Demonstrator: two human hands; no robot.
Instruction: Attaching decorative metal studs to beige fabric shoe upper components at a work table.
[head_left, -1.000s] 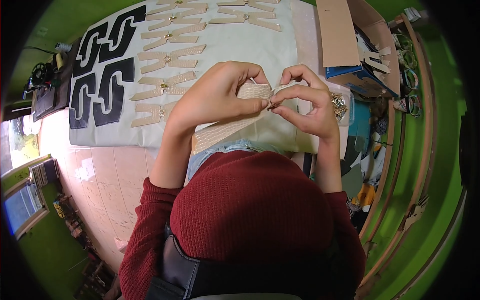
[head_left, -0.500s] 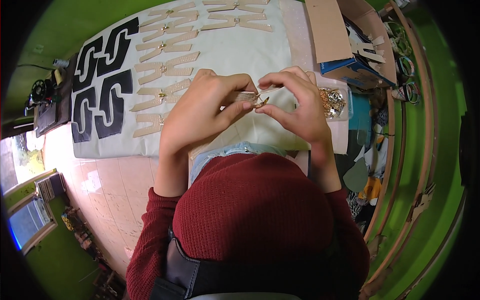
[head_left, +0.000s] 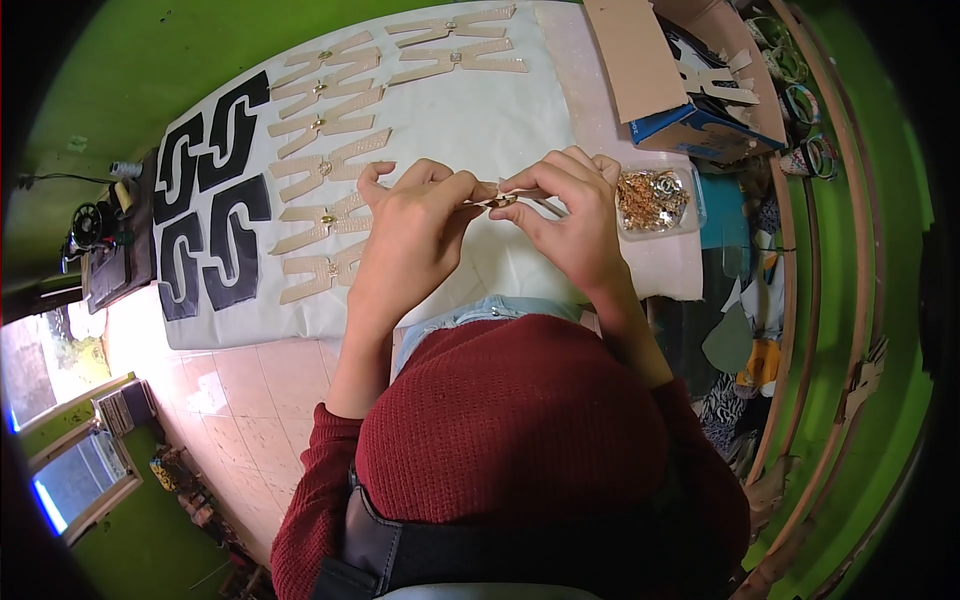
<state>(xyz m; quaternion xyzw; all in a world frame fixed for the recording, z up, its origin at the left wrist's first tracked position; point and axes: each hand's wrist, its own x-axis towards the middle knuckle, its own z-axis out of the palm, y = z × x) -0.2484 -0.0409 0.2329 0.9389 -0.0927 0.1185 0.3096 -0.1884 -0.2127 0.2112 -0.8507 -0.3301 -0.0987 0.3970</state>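
Above the near part of the table, my left hand (head_left: 415, 225) pinches a beige strap piece between thumb and fingers. Facing it, my right hand (head_left: 578, 212) closes on the same work, its thumb and forefinger at a small gold-coloured ornament (head_left: 502, 202). The two hands nearly meet there, and fingers cover most of the strap. Past my left hand lie crossed beige strap pieces (head_left: 327, 168) in a column, each with a small metal ornament at its middle. Beside my right hand stands a clear plastic tub (head_left: 655, 225) of gold and silver fittings.
Black S-shaped pieces (head_left: 232, 235) lie at the table's left. Two more beige strap pieces (head_left: 455, 58) are at the far side. An open cardboard box (head_left: 635, 65) with strap pieces stands at the far right. A sewing machine (head_left: 95, 225) is beyond the left edge.
Both hands have come closer together around the ornament, and the strap is now mostly hidden by fingers. The whole view has shifted slightly.
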